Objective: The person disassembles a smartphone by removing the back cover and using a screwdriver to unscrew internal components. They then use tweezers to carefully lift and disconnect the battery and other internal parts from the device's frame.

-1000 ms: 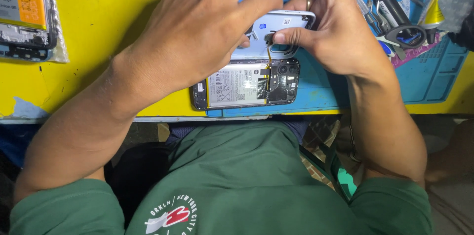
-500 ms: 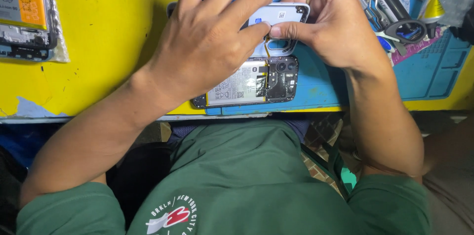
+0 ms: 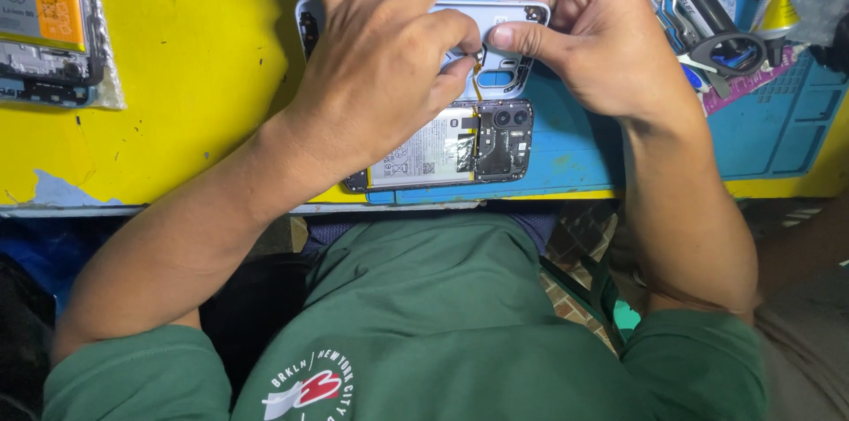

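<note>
We see no tray or box with contents here; the nearest to a container is the opened smartphone body with its grey battery and black camera board exposed (image 3: 442, 149), lying flat on the blue rubber work mat (image 3: 575, 156) near the front edge of the yellow table top (image 3: 177, 76). Just above it we hold the pale blue plastic phone back cover (image 3: 495, 45) off the mat, tilted toward us. Our left hand (image 3: 380, 76) wraps over the cover's left part, fingers closed on it, with the thumb and forefinger pinched near the thin orange flex cable (image 3: 478, 85) that runs from the cover down to the phone body. Our right hand (image 3: 592, 41) clamps the cover's right end, thumb pressed on its face and fingers curled behind.

Much of the cover is hidden under our left hand, and we cannot tell where the cable ends beneath the fingertips. At the upper left, a second dismantled phone with an orange-labelled battery (image 3: 44, 23) is cut off by the frame. At the upper right lie a black tube with a blue cap (image 3: 699, 1) and metal tweezers with a black ring loupe (image 3: 734, 49), partly cut off.

The yellow top between the two phones is bare, and the mat to the right of the phone body is open up to its moulded compartments (image 3: 796, 120).
</note>
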